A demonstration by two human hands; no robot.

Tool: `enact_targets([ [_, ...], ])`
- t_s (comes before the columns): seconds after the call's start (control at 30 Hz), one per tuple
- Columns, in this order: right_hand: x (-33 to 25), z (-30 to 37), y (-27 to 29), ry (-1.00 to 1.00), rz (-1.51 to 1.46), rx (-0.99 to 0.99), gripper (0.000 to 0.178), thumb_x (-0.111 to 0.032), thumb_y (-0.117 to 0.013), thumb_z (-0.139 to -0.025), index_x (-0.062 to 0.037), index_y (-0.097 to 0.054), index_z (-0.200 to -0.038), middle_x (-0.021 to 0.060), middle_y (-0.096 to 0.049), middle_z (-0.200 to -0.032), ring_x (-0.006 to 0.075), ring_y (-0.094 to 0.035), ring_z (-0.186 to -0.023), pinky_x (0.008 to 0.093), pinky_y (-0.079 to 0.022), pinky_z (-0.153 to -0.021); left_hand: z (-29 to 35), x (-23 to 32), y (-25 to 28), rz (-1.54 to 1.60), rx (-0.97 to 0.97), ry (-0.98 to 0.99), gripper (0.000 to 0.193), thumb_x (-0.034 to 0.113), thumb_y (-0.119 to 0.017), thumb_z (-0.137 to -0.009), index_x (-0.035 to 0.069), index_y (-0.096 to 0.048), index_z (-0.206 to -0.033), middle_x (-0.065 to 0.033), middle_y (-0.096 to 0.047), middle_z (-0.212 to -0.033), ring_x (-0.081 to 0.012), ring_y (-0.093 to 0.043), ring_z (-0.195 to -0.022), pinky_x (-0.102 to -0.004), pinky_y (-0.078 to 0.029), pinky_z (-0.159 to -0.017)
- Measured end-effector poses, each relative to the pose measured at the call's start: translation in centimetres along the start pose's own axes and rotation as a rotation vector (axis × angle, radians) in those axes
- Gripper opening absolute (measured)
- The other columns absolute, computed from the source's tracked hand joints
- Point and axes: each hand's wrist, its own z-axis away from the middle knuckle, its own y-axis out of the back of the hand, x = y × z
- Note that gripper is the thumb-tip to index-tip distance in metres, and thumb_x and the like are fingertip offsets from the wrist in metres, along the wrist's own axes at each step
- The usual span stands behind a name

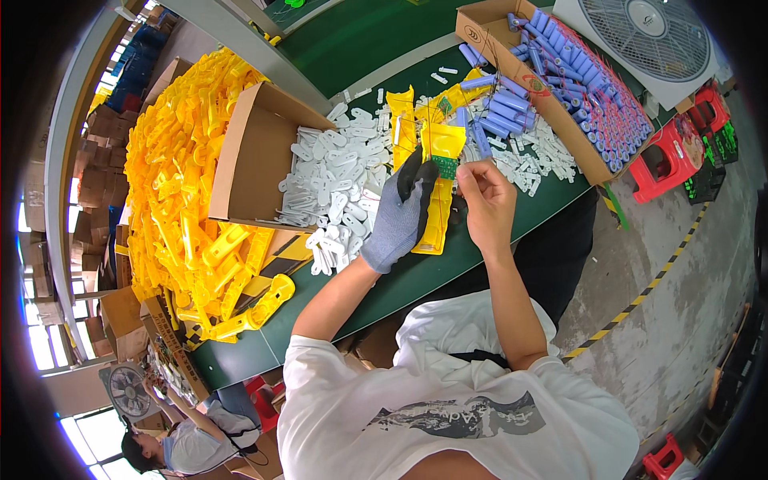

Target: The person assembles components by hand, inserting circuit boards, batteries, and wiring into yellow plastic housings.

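My left hand (400,210), in a grey glove with dark fingertips, is closed around a long yellow plastic housing (434,228). Against the housing lies a small green circuit board (445,167), with thin dark wires rising near it. The bare fingertips of my right hand (486,200) are pinched at the board's right edge. More yellow housings (400,108) and several purple cylindrical battery cells (506,112) lie just beyond my hands. White plastic pieces (340,180) are heaped left of my left hand, partly inside a tipped cardboard box (256,152).
A large pile of yellow housings (184,176) fills the left. At the far right, a cardboard box (552,100) of purple cells stands before a fan (644,40). Small white parts (536,160) lie on the green table (320,300). Another person (196,440) works at lower left.
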Motion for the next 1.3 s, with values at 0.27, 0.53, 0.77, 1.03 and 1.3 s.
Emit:
enact_targets([
  [0.27, -0.4, 0.1, 0.2, 0.143, 0.283, -0.039, 0.016, -0.013, -0.06, -0.093, 0.0002, -0.057, -0.085, 0.0012, -0.054, -0.069, 0.0071, -0.048, -0.064, 0.0246, -0.041, -0.062, 0.4, 0.6, -0.7, -0.147, 0.026, -0.037, 0.051, 0.02, -0.047, -0.1, -0.005, -0.032, -0.142, -0.0084, -0.058, -0.1, -0.01, -0.057, -0.081, -0.0249, -0.049, -0.07],
  [0.53, -0.9, 0.8, -1.1, 0.071, 0.413, -0.025, 0.019, -0.016, -0.053, -0.096, 0.0005, -0.052, -0.087, 0.0076, -0.049, -0.066, 0.0131, -0.044, -0.06, 0.0294, -0.039, -0.058, 0.4, 0.0, 0.3, -0.197, 0.052, -0.109, 0.05, 0.02, -0.046, -0.101, -0.008, -0.034, -0.14, -0.0102, -0.059, -0.104, -0.0093, -0.054, -0.086, -0.0243, -0.047, -0.074],
  [0.77, -1.9, 1.1, -2.0, 0.175, 0.421, -0.039, 0.015, -0.014, -0.051, -0.097, -0.0004, -0.05, -0.09, 0.0096, -0.047, -0.069, 0.0155, -0.042, -0.061, 0.0307, -0.039, -0.059, 1.1, -1.1, -0.9, -0.102, 0.277, -0.295, 0.038, 0.016, -0.045, -0.1, -0.009, -0.043, -0.129, -0.0056, -0.057, -0.084, -0.0084, -0.051, -0.074, -0.0248, -0.044, -0.064],
  [1.03, -2.2, 1.1, -0.7, 0.054, 0.246, -0.128, 0.019, -0.016, -0.049, -0.098, -0.0013, -0.049, -0.087, 0.0056, -0.047, -0.069, 0.0155, -0.042, -0.062, 0.0298, -0.038, -0.06, 1.9, -0.5, -0.7, -0.247, 0.159, -0.322, 0.036, 0.017, -0.044, -0.1, -0.004, -0.043, -0.129, -0.0096, -0.057, -0.1, -0.0095, -0.053, -0.087, -0.0257, -0.045, -0.074],
  [1.3, -2.0, 5.1, 2.6, 0.078, 0.377, -0.281, 0.044, -0.017, -0.072, -0.08, -0.0052, -0.056, -0.119, 0.0104, -0.059, -0.109, 0.021, -0.059, -0.098, 0.0288, -0.047, -0.078, 4.0, -3.0, -0.2, 0.484, 0.15, -0.251, 0.047, 0.019, -0.051, -0.098, 0.011, -0.033, -0.141, -0.0118, -0.048, -0.137, -0.0245, -0.051, -0.116, -0.0424, -0.041, -0.099],
])
